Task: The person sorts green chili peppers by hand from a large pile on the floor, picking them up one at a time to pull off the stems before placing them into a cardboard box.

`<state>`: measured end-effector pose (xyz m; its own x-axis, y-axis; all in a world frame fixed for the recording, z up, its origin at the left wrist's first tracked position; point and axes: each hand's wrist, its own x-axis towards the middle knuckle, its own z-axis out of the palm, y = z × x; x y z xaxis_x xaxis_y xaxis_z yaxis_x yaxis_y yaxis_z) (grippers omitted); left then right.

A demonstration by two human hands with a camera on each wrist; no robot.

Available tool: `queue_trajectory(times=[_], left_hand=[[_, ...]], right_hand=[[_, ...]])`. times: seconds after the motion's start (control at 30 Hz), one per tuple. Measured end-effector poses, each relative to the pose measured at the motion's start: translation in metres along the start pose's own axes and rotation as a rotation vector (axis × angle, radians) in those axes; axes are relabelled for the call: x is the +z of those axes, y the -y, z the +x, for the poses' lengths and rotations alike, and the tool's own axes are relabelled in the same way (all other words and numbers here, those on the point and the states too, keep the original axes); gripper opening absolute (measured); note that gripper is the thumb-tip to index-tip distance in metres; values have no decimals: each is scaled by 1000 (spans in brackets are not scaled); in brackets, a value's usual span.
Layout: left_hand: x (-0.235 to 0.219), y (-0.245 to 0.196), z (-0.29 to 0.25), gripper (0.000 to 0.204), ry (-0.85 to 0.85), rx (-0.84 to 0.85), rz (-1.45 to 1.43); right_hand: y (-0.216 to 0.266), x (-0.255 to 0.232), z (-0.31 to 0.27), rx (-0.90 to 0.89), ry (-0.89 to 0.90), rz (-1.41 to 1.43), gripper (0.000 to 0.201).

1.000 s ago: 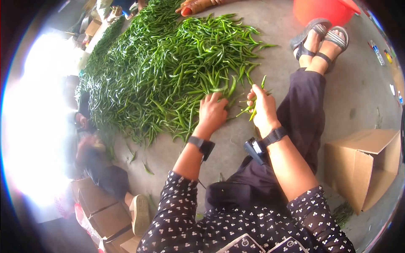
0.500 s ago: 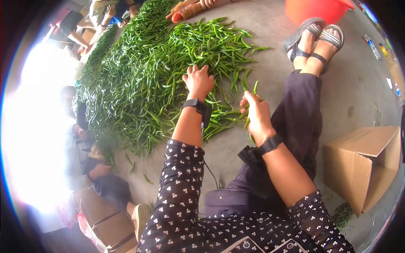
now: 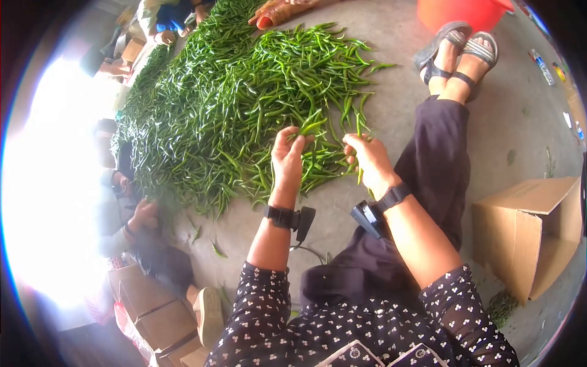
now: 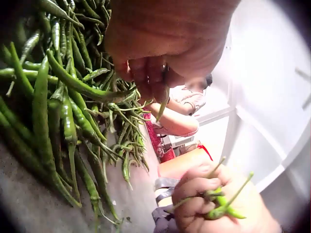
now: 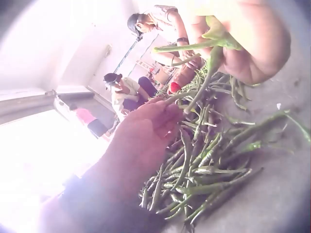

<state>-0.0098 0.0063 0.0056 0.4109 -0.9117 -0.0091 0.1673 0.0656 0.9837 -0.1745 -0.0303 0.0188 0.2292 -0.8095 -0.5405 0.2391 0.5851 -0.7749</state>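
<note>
A wide heap of green chili peppers (image 3: 232,104) covers the floor ahead. Over its near edge my left hand (image 3: 286,162) pinches a green chili pepper (image 3: 313,126) between thumb and fingers; in the left wrist view a pepper end (image 4: 163,106) pokes out below the fingertips. Beside it, my right hand (image 3: 374,164) grips a few chili peppers (image 3: 360,160). Their green stems (image 5: 180,47) stick out of the fist in the right wrist view, pointing toward the left hand (image 5: 146,131). The palm hides most of these peppers.
An open cardboard box (image 3: 507,238) stands at the right, and a red basin (image 3: 455,15) at the far right. My outstretched leg (image 3: 437,147) borders the heap. Other people sit around it; another box (image 3: 153,306) lies at the lower left.
My left hand reached forward onto the heap with fingers spread, then drew back and now pinches a chili pepper. The right hand stays nearly in place, still holding its peppers.
</note>
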Motion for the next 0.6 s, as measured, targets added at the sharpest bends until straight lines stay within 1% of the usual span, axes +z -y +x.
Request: queue_trajectory(times=[0.03, 0.07, 0.13, 0.2, 0.27, 0.33, 0.4, 0.43, 0.47, 0.53, 0.57, 0.6], left_hand=[[0, -3, -6, 22, 24, -33, 80], [1, -5, -11, 22, 26, -29, 78], [4, -1, -18, 27, 102, -81, 171], [6, 1, -25, 27, 135, -102, 156], [8, 0, -33, 27, 207, -115, 253], [8, -1, -35, 24, 189, -117, 298], [7, -6, -38, 21, 247, -130, 518], [11, -8, -41, 19, 261, -3, 445], [10, -12, -42, 19, 261, -5, 447], [1, -18, -44, 19, 122, 128, 577], [-6, -22, -46, 19, 71, 49, 447], [-17, -23, -46, 19, 43, 39, 374]], right_hand=[[0, 0, -2, -3, 35, -60, 17], [1, 0, -4, -8, 34, -61, 17], [2, 2, -11, -25, 66, -74, 19], [2, 2, -11, -32, 78, -60, 19], [0, 0, -9, -38, 89, -45, 19], [-2, 0, -7, -51, 85, -47, 17], [0, 0, -9, -46, 86, -82, 16], [1, 0, -11, -39, 86, -117, 15], [1, 1, -10, -37, 86, -115, 15], [-5, -1, -4, -85, 24, -70, 12], [-7, -2, 0, -81, 25, -68, 12], [-9, -4, 4, -95, 40, -60, 12]])
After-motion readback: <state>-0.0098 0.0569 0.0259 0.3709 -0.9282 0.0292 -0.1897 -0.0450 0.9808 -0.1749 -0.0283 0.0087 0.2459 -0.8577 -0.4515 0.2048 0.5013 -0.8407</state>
